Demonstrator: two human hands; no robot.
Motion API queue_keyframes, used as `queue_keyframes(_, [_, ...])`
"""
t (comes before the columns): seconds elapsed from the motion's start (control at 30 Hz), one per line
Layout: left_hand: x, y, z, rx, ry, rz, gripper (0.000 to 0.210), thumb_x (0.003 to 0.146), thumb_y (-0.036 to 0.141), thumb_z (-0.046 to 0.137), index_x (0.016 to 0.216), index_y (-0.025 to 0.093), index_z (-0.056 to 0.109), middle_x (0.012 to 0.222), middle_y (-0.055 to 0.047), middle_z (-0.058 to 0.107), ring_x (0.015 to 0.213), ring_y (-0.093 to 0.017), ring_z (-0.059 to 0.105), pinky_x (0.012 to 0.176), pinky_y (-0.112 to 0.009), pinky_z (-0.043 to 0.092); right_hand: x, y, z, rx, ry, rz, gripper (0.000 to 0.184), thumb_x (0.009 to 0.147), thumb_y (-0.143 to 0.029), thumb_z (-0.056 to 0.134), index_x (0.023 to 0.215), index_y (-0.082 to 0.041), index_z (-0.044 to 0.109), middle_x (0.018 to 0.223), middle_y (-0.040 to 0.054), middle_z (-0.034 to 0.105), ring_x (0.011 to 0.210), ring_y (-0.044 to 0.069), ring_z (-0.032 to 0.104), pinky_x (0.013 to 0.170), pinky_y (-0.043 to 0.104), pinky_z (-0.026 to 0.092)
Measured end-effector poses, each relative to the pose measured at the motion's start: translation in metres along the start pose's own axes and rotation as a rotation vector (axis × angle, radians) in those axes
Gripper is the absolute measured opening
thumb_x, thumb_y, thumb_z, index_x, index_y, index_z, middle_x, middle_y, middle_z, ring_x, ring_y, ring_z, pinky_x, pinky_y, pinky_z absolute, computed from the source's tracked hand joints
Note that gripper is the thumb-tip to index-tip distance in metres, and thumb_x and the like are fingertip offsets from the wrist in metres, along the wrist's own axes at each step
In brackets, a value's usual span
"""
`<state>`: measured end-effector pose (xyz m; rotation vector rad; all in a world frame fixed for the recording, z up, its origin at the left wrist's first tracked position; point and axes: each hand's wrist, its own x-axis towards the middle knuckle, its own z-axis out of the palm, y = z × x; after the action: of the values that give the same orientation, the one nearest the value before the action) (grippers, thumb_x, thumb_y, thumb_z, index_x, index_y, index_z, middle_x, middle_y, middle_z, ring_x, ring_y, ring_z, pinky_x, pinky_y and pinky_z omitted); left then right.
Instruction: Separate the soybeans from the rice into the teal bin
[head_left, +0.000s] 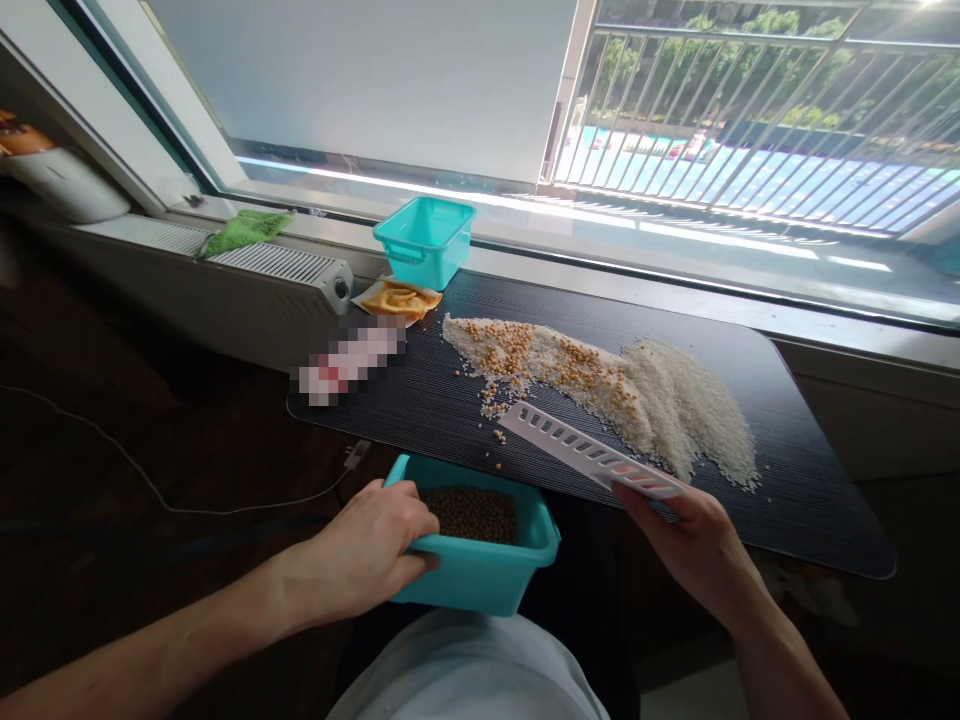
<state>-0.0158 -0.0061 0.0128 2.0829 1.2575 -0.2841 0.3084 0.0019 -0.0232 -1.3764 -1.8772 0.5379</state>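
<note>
L fingers (409, 512) are gripping 1 teal bin (480, 580), R fingers (641, 508) holding slotted strip (566, 455); rice (712, 420) poss. spilling off worktop (799, 510) if strip's sweeping too hard.

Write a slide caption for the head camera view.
Left hand grips a teal bin of brown grains; right hand holds a slotted strip near rice on a dark table.

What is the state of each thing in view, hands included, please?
Left hand, closed on the near tub
Right hand, closed on the strip
Near tub, upright, open, partly filled with brown grains
Far tub, upright, open
Strip, held slanted
White grains, heaped on the table
Yellow beans, scattered mostly over them
Green cloth, crumpled
Blurred item, cannot tell
</note>
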Motion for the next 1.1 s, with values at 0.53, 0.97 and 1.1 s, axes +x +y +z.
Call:
queue_keyframes(0.53, [-0.001,-0.002,0.001,-0.015,0.001,-0.003,0.016,0.082,0.023,0.056,0.067,0.019,0.056,0.083,-0.002,0.067,0.092,-0.022,0.059,0.084,-0.038,0.040,-0.002,-0.013,0.002,0.033,-0.097,-0.017,0.020,0.089,-0.026,0.059,0.094,-0.023,0.078,0.096,0.0039,0.079,0.082,0.022,0.075,0.074,0.029,0.062])
queue_keyframes(0.97, [0.001,-0.002,0.001,-0.001,0.000,-0.018,0.016,0.082,0.025,0.056,0.068,0.020,0.058,0.086,-0.003,0.066,0.090,-0.022,0.059,0.081,-0.037,0.040,-0.019,-0.016,0.009,0.052,-0.180,0.014,0.017,0.089,-0.021,0.059,0.094,-0.022,0.076,0.094,0.0019,0.079,0.080,0.017,0.075,0.077,0.022,0.059])
queue_keyframes(1.1, [0.000,-0.002,0.000,-0.005,-0.002,-0.026,0.015,0.082,0.024,0.056,0.067,0.020,0.057,0.086,-0.003,0.066,0.091,-0.021,0.059,0.082,-0.037,0.040,-0.016,-0.015,0.015,0.081,-0.154,0.001,0.017,0.090,-0.021,0.058,0.095,-0.022,0.074,0.094,0.0016,0.078,0.081,0.017,0.074,0.076,0.021,0.059])
